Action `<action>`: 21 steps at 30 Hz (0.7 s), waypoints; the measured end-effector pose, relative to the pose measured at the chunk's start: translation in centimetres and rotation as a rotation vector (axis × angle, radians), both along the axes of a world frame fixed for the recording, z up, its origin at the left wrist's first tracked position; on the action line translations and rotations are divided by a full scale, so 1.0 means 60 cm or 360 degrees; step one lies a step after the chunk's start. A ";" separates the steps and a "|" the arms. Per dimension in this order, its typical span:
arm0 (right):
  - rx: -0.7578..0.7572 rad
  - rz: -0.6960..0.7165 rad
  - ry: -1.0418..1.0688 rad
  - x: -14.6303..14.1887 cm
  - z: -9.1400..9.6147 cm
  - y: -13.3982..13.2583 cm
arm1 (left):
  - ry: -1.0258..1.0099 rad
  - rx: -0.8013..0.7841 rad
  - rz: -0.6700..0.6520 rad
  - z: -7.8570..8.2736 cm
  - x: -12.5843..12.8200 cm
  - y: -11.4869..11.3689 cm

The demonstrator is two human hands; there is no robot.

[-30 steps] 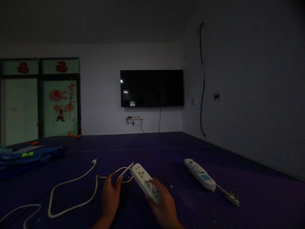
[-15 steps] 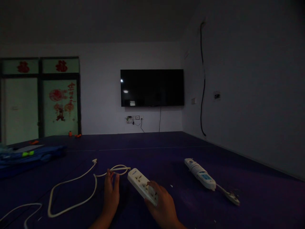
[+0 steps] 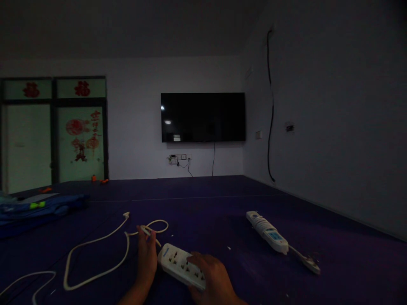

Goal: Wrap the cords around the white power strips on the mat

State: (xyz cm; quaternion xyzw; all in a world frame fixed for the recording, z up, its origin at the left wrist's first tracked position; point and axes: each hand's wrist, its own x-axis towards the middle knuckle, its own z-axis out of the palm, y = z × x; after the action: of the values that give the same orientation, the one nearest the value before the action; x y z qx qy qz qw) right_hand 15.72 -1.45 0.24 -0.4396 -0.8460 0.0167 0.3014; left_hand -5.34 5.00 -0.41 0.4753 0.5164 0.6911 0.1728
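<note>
My right hand (image 3: 213, 277) grips the near end of a white power strip (image 3: 178, 264), its sockets facing up and its far end tilted toward the left. The strip's white cord (image 3: 101, 276) leaves that far end and passes between the thumb and fingers of my left hand (image 3: 147, 256), which are closed loosely round it. Beyond this hand the cord makes a small loop, then a wide bend on the purple surface, ending in a plug (image 3: 126, 215). A second power strip (image 3: 267, 231), its cord wound round it, lies to the right with its plug (image 3: 310, 264) toward me.
Another white cable (image 3: 38, 281) lies at the lower left of the purple surface (image 3: 197, 212). Blue cloth (image 3: 60, 205) is heaped at the left, and small orange objects (image 3: 104, 181) sit at the far edge. A television (image 3: 203, 117) hangs on the back wall.
The power strip has moved left and toward me in my right hand, turning flatter across. Its cord now bends down from my left hand to the strip. The wound strip has not moved.
</note>
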 end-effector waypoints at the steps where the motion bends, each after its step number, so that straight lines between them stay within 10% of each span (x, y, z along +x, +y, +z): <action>1: 0.0011 0.0025 0.0003 0.001 -0.004 0.003 | 0.0017 -0.0015 -0.0024 0.003 0.002 -0.004; 13: 0.0024 0.0187 0.0036 0.001 -0.022 0.015 | 0.0427 0.0130 -0.0219 0.007 0.019 -0.021; 21: -0.0040 0.0111 0.0034 0.000 -0.011 0.006 | 0.0075 0.0006 -0.0043 0.020 0.013 -0.026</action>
State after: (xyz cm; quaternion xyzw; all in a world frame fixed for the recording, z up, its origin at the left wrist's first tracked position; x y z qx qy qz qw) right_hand 15.75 -1.06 -0.40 -0.4134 -0.8572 0.0425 0.3040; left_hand -4.58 3.41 0.80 0.4987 0.5126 0.6782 0.1691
